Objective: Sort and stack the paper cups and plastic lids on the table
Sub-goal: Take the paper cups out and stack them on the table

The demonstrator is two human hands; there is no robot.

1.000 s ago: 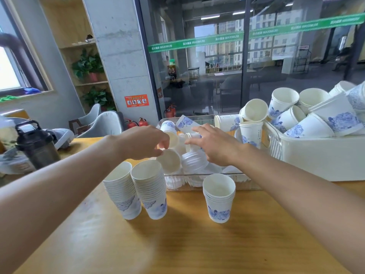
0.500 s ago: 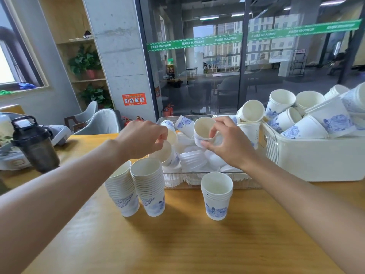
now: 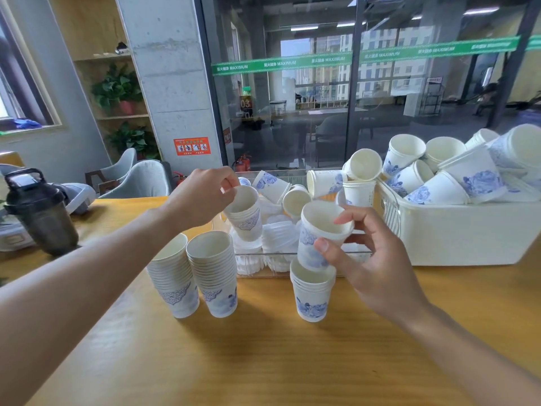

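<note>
White paper cups with blue flower prints stand in three nested stacks on the yellow wooden table (image 3: 292, 361): a tall left stack (image 3: 172, 276) touching a tall middle stack (image 3: 215, 273), and a short right stack (image 3: 312, 291) well apart from them. The cups in each stack are too closely nested to count. The right hand (image 3: 371, 259) grasps one tilted paper cup (image 3: 319, 232) between thumb and curled fingers, its base just above the mouth of the short stack. The left hand (image 3: 202, 197) pinches the rim of a small nested bundle of cups (image 3: 246, 215), hanging over the near left part of the clear plastic tray (image 3: 292, 254). The number in this bundle cannot be told.

Inside the tray lie about five loose cups on their sides and piles of translucent plastic lids (image 3: 278, 238); the lids overlap and blur through the tray wall, so no count is possible. One further cup stands upright at the tray's far right end. Just right of the tray, a white plastic basket (image 3: 456, 235) holds roughly nine tumbled cups, its right end cut off by the frame edge.

At the left edge a dark shaker bottle (image 3: 41, 212) stands on the table, beside a grey object only partly in view. Both forearms are cut off at the lower corners.
</note>
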